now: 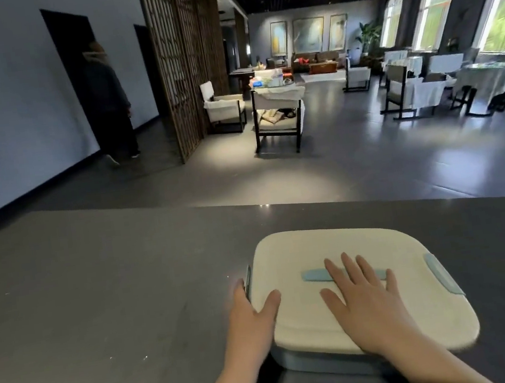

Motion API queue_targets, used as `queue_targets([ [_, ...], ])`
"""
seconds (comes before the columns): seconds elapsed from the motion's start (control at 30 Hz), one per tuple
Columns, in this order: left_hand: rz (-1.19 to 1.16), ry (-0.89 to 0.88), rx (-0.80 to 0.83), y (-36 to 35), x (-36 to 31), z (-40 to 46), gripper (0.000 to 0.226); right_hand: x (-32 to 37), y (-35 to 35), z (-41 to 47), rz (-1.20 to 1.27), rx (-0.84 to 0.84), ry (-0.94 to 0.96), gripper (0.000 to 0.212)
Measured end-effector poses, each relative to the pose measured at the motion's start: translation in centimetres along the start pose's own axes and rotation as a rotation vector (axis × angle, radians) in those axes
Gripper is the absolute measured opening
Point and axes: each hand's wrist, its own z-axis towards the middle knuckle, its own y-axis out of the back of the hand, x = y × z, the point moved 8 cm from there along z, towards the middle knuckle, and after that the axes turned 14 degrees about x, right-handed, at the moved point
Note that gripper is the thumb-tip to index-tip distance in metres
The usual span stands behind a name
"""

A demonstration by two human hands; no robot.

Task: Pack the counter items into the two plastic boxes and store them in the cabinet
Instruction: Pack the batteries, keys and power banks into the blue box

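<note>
Right now the plastic box (362, 289) sits low and right of centre in the frame, on the dark counter (100, 305), its white lid (315, 247) on top, a pale blue handle (315, 276) across the middle and a blue clasp (444, 276) at its right edge. Your right hand (366, 301) lies flat on the lid, fingers straight and spread over the handle. Your left hand (250, 315) rests against the box's left edge, thumb on the lid, fingers down by the left clasp. Beyond the counter, armchairs (277, 115) stand mid-frame, and a person (110, 103) walks at upper left.
</note>
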Motion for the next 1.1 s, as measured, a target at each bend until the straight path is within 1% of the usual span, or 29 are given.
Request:
queue_targets([
  [0.07,-0.141,0.031,-0.011,-0.1,0.5,0.0,0.050,0.6,-0.3,0.6,-0.026,0.019,0.019,0.060],
  [0.13,-0.291,0.042,-0.038,-0.2,1.0,0.0,0.039,0.6,-0.4,1.0,-0.034,0.037,0.042,0.059],
  [0.2,-0.382,0.050,-0.058,-0.4,1.5,0.0,0.036,1.0,-0.3,1.6,-0.051,0.058,0.080,0.058],
  [0.3,-0.417,0.030,-0.090,-0.4,1.6,0.0,0.036,2.4,0.1,2.8,-0.073,0.067,0.122,0.059],
  [0.4,-0.366,-0.031,-0.123,-0.1,1.2,-0.1,0.033,3.3,0.2,3.7,-0.092,0.057,0.129,0.059],
  [0.47,-0.336,-0.063,-0.135,0.0,1.0,-0.2,0.038,3.4,0.0,3.9,-0.096,0.051,0.125,0.059],
  [0.53,-0.311,-0.098,-0.144,0.2,0.8,-0.3,0.036,3.3,-0.2,3.9,-0.095,0.041,0.121,0.060],
  [0.7,-0.204,-0.186,-0.135,0.6,-0.6,-0.5,0.035,3.2,-0.1,4.0,-0.105,0.016,0.108,0.061],
  [0.93,-0.009,-0.231,-0.125,0.9,-1.7,-0.8,0.035,3.3,-0.3,4.1,-0.099,-0.015,0.120,0.070],
  [1.1,0.176,-0.230,-0.098,0.6,-2.5,-1.0,0.051,3.0,-0.9,4.5,-0.134,0.023,0.096,0.061],
])
